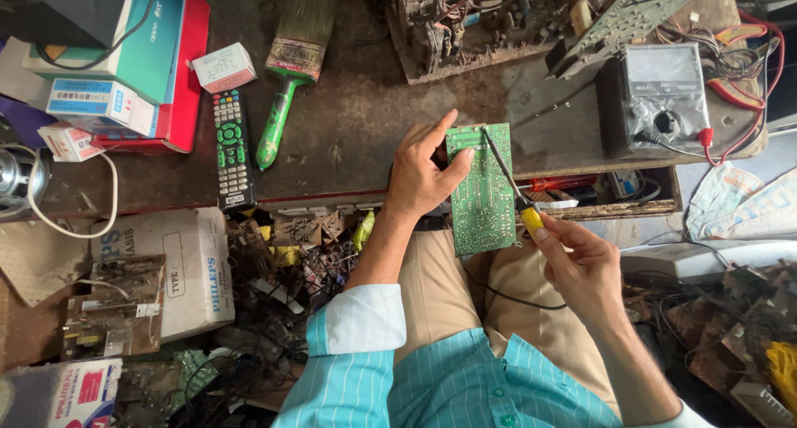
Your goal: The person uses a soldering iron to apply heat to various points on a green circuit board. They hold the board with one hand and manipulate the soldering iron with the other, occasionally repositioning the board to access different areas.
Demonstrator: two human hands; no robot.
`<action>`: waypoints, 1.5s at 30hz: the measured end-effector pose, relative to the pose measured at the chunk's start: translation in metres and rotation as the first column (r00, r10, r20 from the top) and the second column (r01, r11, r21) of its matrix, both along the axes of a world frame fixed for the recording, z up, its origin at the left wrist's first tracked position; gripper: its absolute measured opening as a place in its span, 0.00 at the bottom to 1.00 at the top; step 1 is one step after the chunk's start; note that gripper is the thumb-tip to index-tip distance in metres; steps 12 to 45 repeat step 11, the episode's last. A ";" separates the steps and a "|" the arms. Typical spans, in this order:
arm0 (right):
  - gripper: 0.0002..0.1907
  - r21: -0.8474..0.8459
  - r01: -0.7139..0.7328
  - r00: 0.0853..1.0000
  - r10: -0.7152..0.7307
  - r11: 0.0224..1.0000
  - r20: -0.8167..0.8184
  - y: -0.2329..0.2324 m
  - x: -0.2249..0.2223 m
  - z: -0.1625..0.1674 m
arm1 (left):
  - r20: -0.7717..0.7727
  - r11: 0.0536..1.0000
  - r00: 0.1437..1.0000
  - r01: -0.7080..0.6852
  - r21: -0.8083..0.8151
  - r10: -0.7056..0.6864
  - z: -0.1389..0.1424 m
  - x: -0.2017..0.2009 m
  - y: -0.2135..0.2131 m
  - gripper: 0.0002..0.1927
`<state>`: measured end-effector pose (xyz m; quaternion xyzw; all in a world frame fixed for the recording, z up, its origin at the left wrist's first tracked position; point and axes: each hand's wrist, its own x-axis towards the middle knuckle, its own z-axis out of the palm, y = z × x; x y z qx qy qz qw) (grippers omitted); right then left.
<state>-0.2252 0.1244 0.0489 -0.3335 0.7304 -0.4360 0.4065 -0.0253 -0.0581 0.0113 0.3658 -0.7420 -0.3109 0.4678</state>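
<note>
— What have the hands got?

— The left hand (419, 175) is clamped on a green circuit board (481, 191), thumb on the face near its top edge, fingers wrapped behind the left side. The board stands nearly upright over the person's lap, its top end level with the front edge of the bench (349, 121).

— And the other one?

— The right hand (581, 258) is closed around the yellow handle of a screwdriver (515, 187). The dark shaft slants up and left, with its tip touching the board close to the top right corner.

— So the hands are apart?

— Yes, one on each side of the board, joined only through it and the tool.

— What lies around them?

— On the bench, a black remote control (232, 150) sits beside a paintbrush (290, 63) with a green handle, both well left of the board. A grey meter (660, 96) with red leads stands at the right, and an opened chassis full of wires (465, 21) is behind the board. Coloured boxes (133, 63) are stacked at the far left. Below the bench edge there is a heap of scrap parts (290, 254) next to a white carton (178, 270).
</note>
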 end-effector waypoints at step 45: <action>0.16 0.013 0.026 1.000 -0.026 1.000 -0.011 0.001 -0.001 0.002 | -0.006 1.000 1.000 0.011 0.030 -0.010 0.005 -0.002 0.001 0.31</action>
